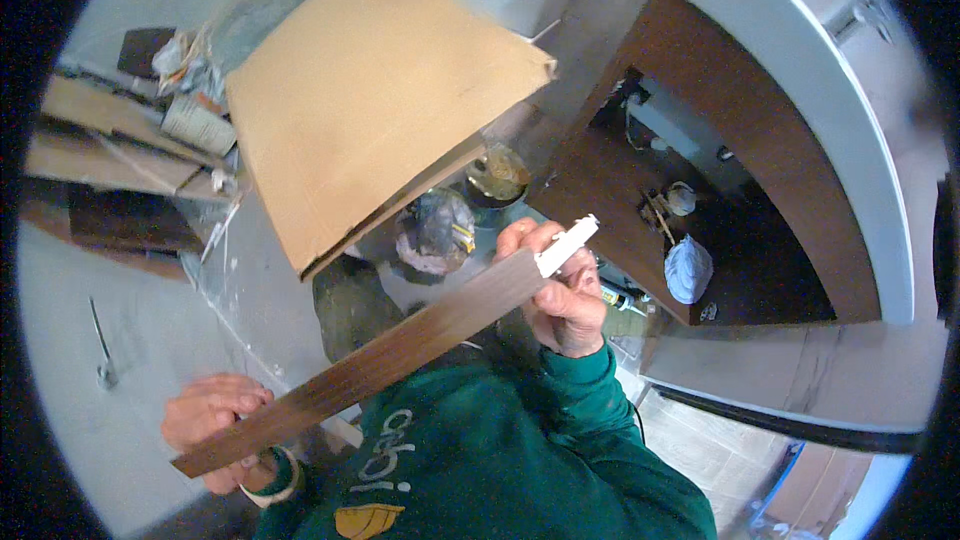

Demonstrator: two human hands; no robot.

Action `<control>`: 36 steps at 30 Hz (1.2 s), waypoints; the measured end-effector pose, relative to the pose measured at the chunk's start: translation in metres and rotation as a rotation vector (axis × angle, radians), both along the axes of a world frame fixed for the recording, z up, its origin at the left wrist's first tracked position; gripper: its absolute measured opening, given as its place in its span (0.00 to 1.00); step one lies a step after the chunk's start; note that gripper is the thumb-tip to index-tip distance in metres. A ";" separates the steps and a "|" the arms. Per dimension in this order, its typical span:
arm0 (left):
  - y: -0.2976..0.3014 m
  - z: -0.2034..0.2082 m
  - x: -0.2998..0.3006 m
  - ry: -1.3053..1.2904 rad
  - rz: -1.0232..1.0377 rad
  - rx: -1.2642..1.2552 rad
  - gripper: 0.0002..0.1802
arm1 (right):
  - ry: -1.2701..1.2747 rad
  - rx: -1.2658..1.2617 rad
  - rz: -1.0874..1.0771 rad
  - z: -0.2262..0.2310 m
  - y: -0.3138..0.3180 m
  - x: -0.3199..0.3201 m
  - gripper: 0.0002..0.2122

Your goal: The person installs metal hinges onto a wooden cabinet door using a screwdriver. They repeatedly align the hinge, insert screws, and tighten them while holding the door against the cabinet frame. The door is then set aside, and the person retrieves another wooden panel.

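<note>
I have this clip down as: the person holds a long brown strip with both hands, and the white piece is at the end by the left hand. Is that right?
Not quite: the head view shows the white piece at the end by the right hand, not the left hand. Both hands do hold the long brown strip.

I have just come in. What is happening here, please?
Someone in a green sweater is holding a long brown strip at a slant. The left hand has its lower end, and the right hand holds its upper end, where a ragged white piece sticks out; whether they are joined, I cannot tell. A large cardboard piece is beyond the strip, and a brown cabinet with an opening is to the right.
</note>
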State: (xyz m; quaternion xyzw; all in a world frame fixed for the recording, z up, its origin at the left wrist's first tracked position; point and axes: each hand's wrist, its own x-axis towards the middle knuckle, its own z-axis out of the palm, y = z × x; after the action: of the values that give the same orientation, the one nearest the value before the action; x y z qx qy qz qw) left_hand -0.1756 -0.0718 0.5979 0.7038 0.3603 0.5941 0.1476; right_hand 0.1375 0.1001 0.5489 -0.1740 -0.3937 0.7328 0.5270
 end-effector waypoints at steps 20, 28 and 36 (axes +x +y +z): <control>0.065 0.042 -0.007 -0.529 -0.684 -0.343 0.33 | 0.211 0.123 -0.103 -0.029 -0.011 -0.007 0.15; 0.106 0.151 0.073 0.229 -0.193 -0.683 0.44 | 0.240 0.056 -0.146 -0.025 -0.010 -0.008 0.14; 0.106 0.152 0.138 1.036 0.281 -0.689 0.29 | 0.236 0.034 -0.138 -0.040 0.003 0.009 0.11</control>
State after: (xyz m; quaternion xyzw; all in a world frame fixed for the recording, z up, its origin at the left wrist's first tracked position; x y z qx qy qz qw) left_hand -0.0373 0.0341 0.7499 0.7580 0.6444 0.0406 0.0927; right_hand 0.1463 0.1034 0.5091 -0.1041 -0.3285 0.7032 0.6219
